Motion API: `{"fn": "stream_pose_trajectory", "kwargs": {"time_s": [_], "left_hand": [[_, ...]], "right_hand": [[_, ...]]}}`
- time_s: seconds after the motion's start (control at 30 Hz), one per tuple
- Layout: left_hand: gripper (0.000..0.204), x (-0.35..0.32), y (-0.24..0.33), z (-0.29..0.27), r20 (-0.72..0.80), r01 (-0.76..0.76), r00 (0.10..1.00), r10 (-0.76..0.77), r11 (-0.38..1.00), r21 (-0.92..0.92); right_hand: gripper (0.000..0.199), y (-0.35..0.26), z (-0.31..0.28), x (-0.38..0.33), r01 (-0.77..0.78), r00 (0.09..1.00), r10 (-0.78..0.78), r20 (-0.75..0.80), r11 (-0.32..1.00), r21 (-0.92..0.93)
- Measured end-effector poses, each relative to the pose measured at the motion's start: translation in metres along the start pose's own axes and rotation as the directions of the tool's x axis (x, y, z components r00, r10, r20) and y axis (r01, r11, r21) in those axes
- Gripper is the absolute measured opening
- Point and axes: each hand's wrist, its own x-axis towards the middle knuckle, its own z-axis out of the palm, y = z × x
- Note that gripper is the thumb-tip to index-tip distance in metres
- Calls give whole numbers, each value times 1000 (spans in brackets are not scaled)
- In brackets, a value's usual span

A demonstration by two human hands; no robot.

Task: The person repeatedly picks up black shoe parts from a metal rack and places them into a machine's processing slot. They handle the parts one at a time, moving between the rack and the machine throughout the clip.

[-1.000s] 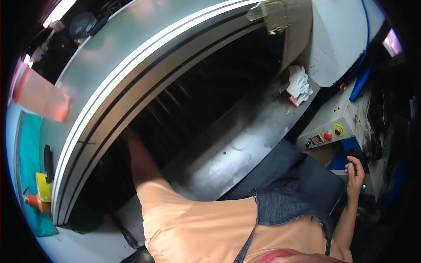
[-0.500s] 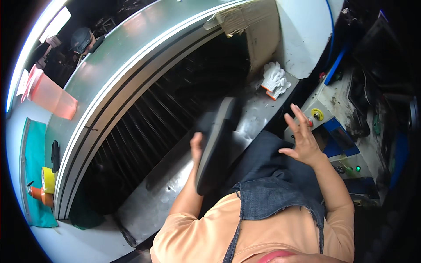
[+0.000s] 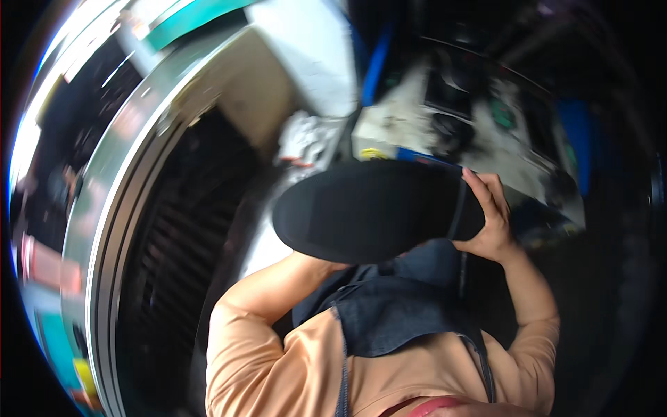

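A black shoe [image 3: 368, 212] is held up crosswise in front of my body, its broad dark sole turned toward me. My left hand [image 3: 325, 264] supports it from below and behind on the left. Most of that hand is hidden by the shoe. At the right end, my right hand [image 3: 495, 226] grips the shoe with fingers over the upper edge and thumb beneath. Below it hangs my dark denim apron [image 3: 396, 306].
White gloves with orange cuffs [image 3: 302, 142] lie beyond the shoe. A stained pale machine [image 3: 403, 115] with a yellow-ringed button [image 3: 374, 153] stands ahead right. Leftward run a curved metal-edged counter [image 3: 97, 278], a cardboard piece [image 3: 253, 94] and a pink pitcher [image 3: 52, 265].
The shoe has turned from upright to crosswise and moved right. My right hand, open and apart from it before, now grips its end. The view has swung right.
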Motion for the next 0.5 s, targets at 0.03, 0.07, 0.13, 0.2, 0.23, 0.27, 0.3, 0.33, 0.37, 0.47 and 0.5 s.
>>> {"fn": "stream_pose_trajectory", "kwargs": {"time_s": [0.03, 0.07, 0.13, 0.2, 0.23, 0.27, 0.3, 0.33, 0.37, 0.47, 0.5], "left_hand": [[71, 18, 6, 50, -198, 64, 980, 23, 906, 419], [83, 23, 3, 36, -57, -31, 997, 45, 972, 231], [93, 53, 6, 56, 152, -114, 987, 58, 912, 394], [101, 77, 3, 87, 152, -192, 980, 132, 834, 517], [99, 87, 5, 93, 231, -304, 951, 205, 752, 585], [97, 93, 12, 94, 318, -421, 907, 277, 650, 633], [93, 96, 18, 83, 370, -481, 877, 307, 587, 651], [84, 94, 23, 68, 343, -477, 878, 334, 551, 685], [71, 91, 27, 46, 264, -430, 893, 365, 519, 739], [46, 63, 38, -39, -208, -27, 819, 535, 397, 917], [38, 53, 42, -63, -293, 74, 773, 563, 378, 923]], "right_hand": [[114, 1, -15, -11, -83, 995, 83, -50, 997, -3], [111, -1, -27, -15, -126, 987, 128, -97, 992, 30], [103, 14, -44, -31, -178, 953, 233, -194, 948, 264], [95, 22, -56, -51, -286, 863, 469, -187, 760, 584], [92, 29, -58, -60, -251, 826, 528, -200, 661, 707], [89, 34, -61, -66, -195, 792, 576, -203, 552, 811], [83, 33, -72, -71, -186, 751, 640, -163, 442, 878], [71, 48, -76, -88, -149, 698, 697, -165, 367, 918], [63, 65, -89, -107, -151, 657, 740, -147, 320, 935], [45, 85, -130, -112, -120, 594, 781, -195, 325, 938], [47, 112, -148, -134, -94, 556, 806, -205, 305, 948]]}}
